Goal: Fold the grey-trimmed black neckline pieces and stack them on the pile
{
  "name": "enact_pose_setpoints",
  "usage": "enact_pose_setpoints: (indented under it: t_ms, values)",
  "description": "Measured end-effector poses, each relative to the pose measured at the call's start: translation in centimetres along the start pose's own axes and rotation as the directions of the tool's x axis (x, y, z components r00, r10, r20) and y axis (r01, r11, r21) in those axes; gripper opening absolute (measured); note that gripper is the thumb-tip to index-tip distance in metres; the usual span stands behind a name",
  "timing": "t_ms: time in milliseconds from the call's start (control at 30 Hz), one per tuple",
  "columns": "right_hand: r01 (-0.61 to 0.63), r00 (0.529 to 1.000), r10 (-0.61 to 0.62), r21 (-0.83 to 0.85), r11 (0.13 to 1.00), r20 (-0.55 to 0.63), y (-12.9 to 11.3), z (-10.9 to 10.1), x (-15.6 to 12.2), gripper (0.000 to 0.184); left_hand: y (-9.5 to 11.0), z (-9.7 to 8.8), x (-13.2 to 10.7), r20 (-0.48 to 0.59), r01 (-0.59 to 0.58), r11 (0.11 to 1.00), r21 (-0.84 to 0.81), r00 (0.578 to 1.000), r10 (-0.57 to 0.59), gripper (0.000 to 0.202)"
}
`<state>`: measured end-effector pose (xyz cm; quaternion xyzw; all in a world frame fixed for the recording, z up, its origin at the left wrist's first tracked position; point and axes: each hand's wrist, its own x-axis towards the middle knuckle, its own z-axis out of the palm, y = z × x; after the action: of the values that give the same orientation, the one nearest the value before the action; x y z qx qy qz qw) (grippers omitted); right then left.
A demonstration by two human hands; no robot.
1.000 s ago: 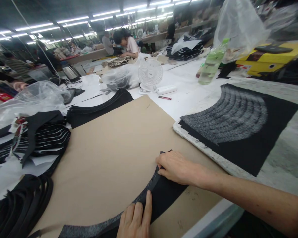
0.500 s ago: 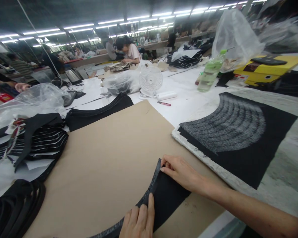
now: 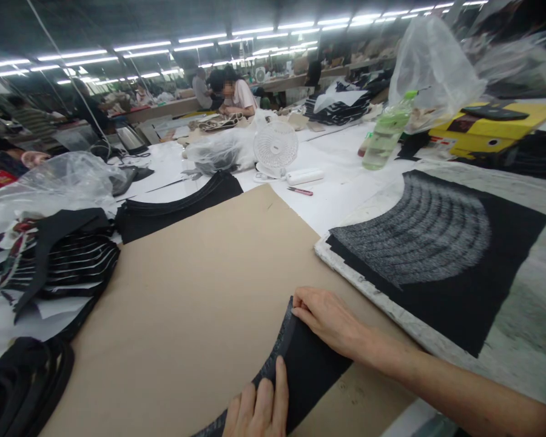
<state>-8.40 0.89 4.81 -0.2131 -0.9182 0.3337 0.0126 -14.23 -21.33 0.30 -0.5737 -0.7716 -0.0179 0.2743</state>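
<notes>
A curved black fabric piece [image 3: 316, 370] lies on the tan board, with a grey speckled strip [image 3: 273, 358] along its inner edge. At the strip's upper end, my right hand [image 3: 330, 318] pinches the fabric edge between thumb and bent fingers. Lower down, my left hand [image 3: 259, 406] rests on the fabric with its fingers laid out flat, the index fingertip by the strip. The lower part of the left hand is cut off by the frame. To the right, a stack of fanned black pieces [image 3: 473, 303] shows grey speckled curved bands.
The tan board [image 3: 186, 291] spans the middle. Black pieces [image 3: 182, 203] lie behind it, with striped black stacks [image 3: 73, 261] at left. Farther back are a small white fan [image 3: 275, 145], a red cutter [image 3: 299, 190], a green-capped bottle [image 3: 386, 133] and a yellow box [image 3: 477, 133].
My left hand has shifted slightly right across the fabric. My right hand stays at the corner, its fingers drawn a little closer together. The view has moved slightly.
</notes>
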Motion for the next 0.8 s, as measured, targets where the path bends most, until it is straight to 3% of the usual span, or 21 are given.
enact_pose_setpoints:
  t_ms: [133,200,333,433,533,700,800]
  values:
    - [-0.035,0.999,0.035,-0.035,0.999,0.003,-0.2,0.1,-0.1,0.003,0.1,0.0,0.1,0.011,0.001,1.0,0.006,1.0,-0.001,0.046]
    - [-0.038,0.999,0.037,-0.05,0.998,-0.021,-0.3,0.2,-0.1,0.011,0.2,-0.1,0.1,0.021,0.014,1.0,-0.02,1.0,-0.013,0.043]
    - [0.074,0.993,-0.081,-0.081,0.994,-0.088,-0.4,0.2,-0.3,0.008,0.4,-0.3,0.4,0.07,0.06,0.994,-0.086,0.996,-0.054,0.045]
    - [0.219,0.97,-0.228,-0.111,0.969,-0.08,-0.1,0.7,-1.0,0.018,0.8,-1.3,0.6,0.154,0.108,0.989,-0.104,0.984,-0.091,0.047]
    - [0.411,0.904,-0.423,-0.143,0.901,-0.068,1.1,1.7,-2.4,0.022,1.1,-2.8,1.0,0.227,0.182,0.974,-0.138,0.963,-0.148,0.046]
    - [0.523,0.784,-0.573,-0.242,0.817,-0.241,3.4,3.7,-2.9,0.03,0.7,-3.8,1.2,0.25,0.241,0.946,-0.218,0.95,-0.185,0.039]
    - [0.674,0.658,-0.737,-0.317,0.667,-0.154,3.7,5.2,-3.4,0.041,0.7,-4.0,0.4,0.219,0.331,0.909,-0.253,0.935,-0.279,0.038]
